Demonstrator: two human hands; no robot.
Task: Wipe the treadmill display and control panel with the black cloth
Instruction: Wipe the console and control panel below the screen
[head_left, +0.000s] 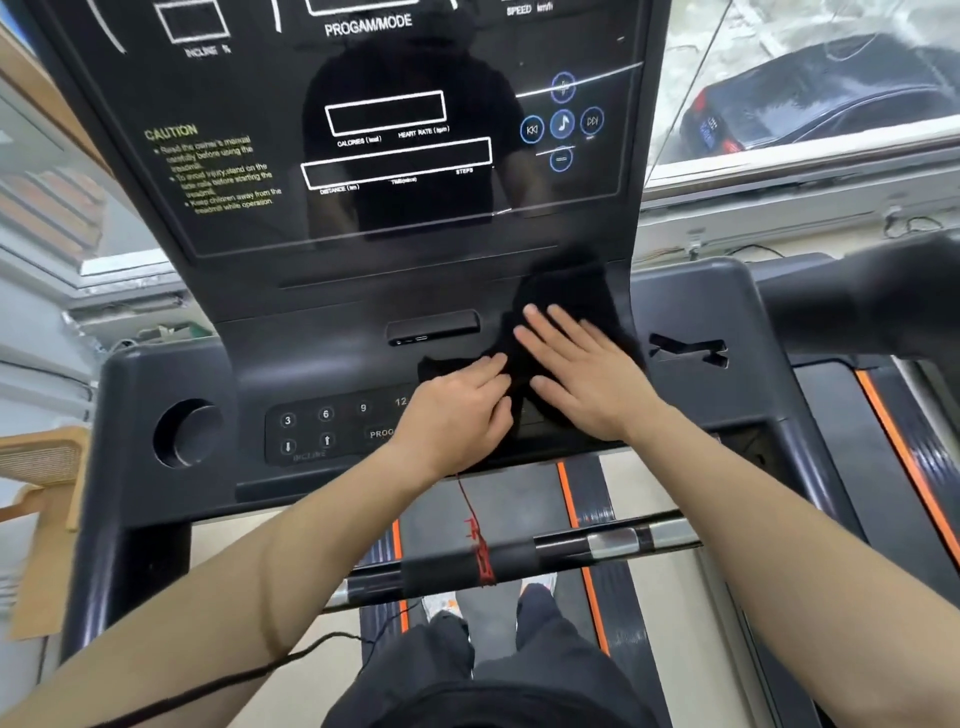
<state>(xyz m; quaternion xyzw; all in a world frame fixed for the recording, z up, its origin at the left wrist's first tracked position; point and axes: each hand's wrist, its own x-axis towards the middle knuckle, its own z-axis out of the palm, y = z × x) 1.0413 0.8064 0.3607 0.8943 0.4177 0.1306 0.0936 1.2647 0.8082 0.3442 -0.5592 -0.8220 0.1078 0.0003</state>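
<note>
From the head view, I see the black cloth (566, 296) lying on the lower console between the display (395, 135) above and the control panel (332, 431) below, toward the right side. My right hand (582, 369) lies flat on it, fingers spread and released, pressing rather than gripping. My left hand (457, 410) rests at the cloth's left edge with fingers loosely curled; I cannot tell whether it pinches the fabric. To do this well, I would keep the palm pressure even, sweep in overlapping passes across the keys, and avoid bunching the cloth near the slot (434, 327).
</note>
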